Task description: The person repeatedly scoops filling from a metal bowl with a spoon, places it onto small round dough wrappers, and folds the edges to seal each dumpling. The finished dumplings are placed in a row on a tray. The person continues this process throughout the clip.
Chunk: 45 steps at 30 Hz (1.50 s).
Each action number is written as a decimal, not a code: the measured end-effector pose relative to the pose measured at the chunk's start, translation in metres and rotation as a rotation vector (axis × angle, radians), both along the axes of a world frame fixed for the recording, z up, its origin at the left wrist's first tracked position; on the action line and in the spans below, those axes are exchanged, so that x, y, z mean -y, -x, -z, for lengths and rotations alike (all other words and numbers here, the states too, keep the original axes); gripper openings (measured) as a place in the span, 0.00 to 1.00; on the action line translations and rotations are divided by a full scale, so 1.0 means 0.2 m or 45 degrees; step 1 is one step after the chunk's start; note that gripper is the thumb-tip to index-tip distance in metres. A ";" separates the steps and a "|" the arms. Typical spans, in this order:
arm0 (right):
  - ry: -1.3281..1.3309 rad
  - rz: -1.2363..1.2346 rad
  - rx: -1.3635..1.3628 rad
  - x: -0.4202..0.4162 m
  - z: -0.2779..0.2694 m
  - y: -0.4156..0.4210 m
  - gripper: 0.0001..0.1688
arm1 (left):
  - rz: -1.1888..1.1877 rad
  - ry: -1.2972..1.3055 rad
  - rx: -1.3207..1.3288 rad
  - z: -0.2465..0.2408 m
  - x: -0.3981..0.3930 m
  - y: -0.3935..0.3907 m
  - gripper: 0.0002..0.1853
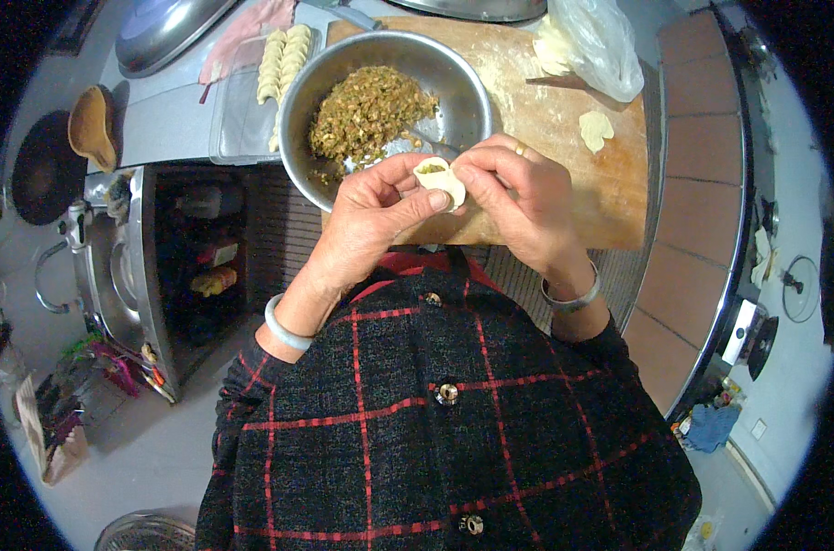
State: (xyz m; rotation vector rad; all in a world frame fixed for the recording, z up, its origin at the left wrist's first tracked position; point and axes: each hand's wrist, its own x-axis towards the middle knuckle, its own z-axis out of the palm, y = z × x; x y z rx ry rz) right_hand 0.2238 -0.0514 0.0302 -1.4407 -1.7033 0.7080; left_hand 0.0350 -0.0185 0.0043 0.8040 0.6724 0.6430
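Note:
Between my two hands is a partly folded dumpling (443, 184), its pale wrapper still gaping at the upper left with green filling showing. My left hand (382, 210) holds it from the left, thumb across the front. The fingertips of my right hand (517, 189) pinch its right edge. Just beyond my hands stands a steel bowl (469, 79) of chopped filling (369, 110), with a metal utensil (436, 143) resting inside. A loose dough wrapper (596, 131) lies on the floured wooden board (555, 200) to the right.
Rows of shaped dumplings (284, 62) sit in a clear plastic tray (245, 131) left of the bowl. A plastic bag (599, 45) covers more dough (553, 48) at the board's far right, beside a dark flat strip (562, 82). A gourd ladle (91, 127) lies at far left.

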 end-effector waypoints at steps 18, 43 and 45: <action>-0.016 -0.146 0.026 -0.02 -0.03 -0.01 0.06 | 0.036 -0.293 -0.296 -0.04 0.01 -0.01 0.13; -0.120 -0.215 0.046 -0.08 0.02 0.08 0.06 | 0.121 -0.407 -0.392 0.00 0.00 0.09 0.13; -0.117 -0.283 0.068 -0.08 0.02 0.08 0.05 | 0.124 -0.493 -0.435 0.01 0.00 0.09 0.13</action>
